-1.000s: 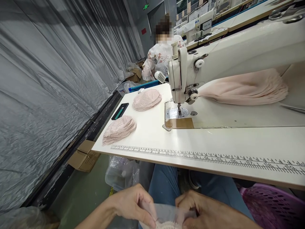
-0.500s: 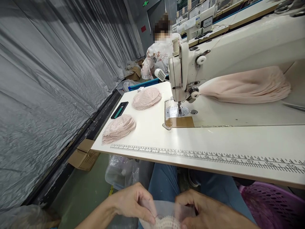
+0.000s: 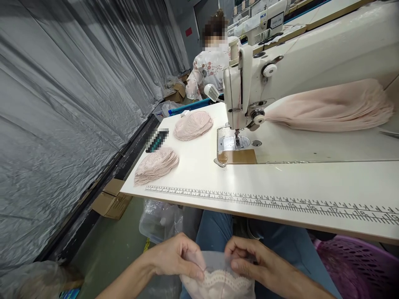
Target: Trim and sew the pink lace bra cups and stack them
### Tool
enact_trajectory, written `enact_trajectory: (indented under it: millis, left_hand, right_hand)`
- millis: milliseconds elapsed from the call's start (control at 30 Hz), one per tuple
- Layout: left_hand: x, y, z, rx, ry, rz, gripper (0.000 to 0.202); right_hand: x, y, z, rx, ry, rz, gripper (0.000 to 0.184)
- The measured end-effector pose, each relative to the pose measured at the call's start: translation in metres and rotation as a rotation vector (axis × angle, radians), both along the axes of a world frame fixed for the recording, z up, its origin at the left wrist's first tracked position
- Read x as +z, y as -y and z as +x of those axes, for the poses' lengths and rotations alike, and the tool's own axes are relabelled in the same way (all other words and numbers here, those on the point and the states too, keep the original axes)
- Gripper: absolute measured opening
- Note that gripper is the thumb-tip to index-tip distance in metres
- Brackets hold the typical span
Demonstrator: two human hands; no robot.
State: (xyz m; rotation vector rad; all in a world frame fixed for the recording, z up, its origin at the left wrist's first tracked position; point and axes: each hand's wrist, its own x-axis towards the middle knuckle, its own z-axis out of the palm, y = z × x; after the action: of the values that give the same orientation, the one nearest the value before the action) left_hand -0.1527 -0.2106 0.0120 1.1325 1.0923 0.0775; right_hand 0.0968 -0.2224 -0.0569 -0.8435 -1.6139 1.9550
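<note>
Above my lap, at the bottom of the head view, a sheer pale fabric piece with scalloped lace trim (image 3: 222,280) is stretched between my hands. My left hand (image 3: 179,259) pinches its left edge between thumb and fingers. On the other side, my right hand (image 3: 251,261) grips the upper right edge with thumb and curled fingers. The lace band runs across the piece below my fingertips. Its lower part is cut off by the frame's bottom edge.
Beyond my hands is a white sewing table (image 3: 199,174) with a printed ruler. On it stand a sewing machine (image 3: 238,95), two pink fabric stacks (image 3: 157,166) and a longer pink pile (image 3: 333,108). A purple basket (image 3: 358,261) sits lower right; a person (image 3: 210,66) sits ahead.
The lace piece has come up, showing more of its trim. My right hand has shifted slightly up and left, its fingers regripping the edge. The whole view has tilted a little.
</note>
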Motion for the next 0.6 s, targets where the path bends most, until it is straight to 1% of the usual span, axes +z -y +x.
enact_trajectory:
  millis: [100, 167, 300, 433, 500, 600]
  left_hand:
    - [0.000, 0.000, 0.004, 0.081, 0.010, -0.039, 0.046]
    - [0.000, -0.001, 0.005, 0.119, 0.016, -0.057, 0.045]
    - [-0.002, -0.001, 0.006, 0.174, 0.046, -0.067, 0.043]
    - [-0.004, -0.001, 0.005, 0.208, 0.058, -0.058, 0.043]
    - [-0.005, -0.001, 0.004, 0.212, 0.063, -0.059, 0.042]
    - [-0.005, -0.001, 0.003, 0.212, 0.073, -0.062, 0.041]
  right_hand:
    - [0.001, -0.002, -0.004, -0.058, 0.037, 0.054, 0.018]
    - [0.001, -0.003, -0.008, -0.093, 0.050, 0.082, 0.017]
    - [0.001, -0.003, -0.015, -0.143, 0.067, 0.123, 0.032]
    - [0.002, -0.003, -0.016, -0.180, 0.112, 0.178, 0.037]
    - [0.001, -0.002, -0.015, -0.191, 0.140, 0.201, 0.036]
    - [-0.002, 0.000, -0.014, -0.209, 0.181, 0.228, 0.027]
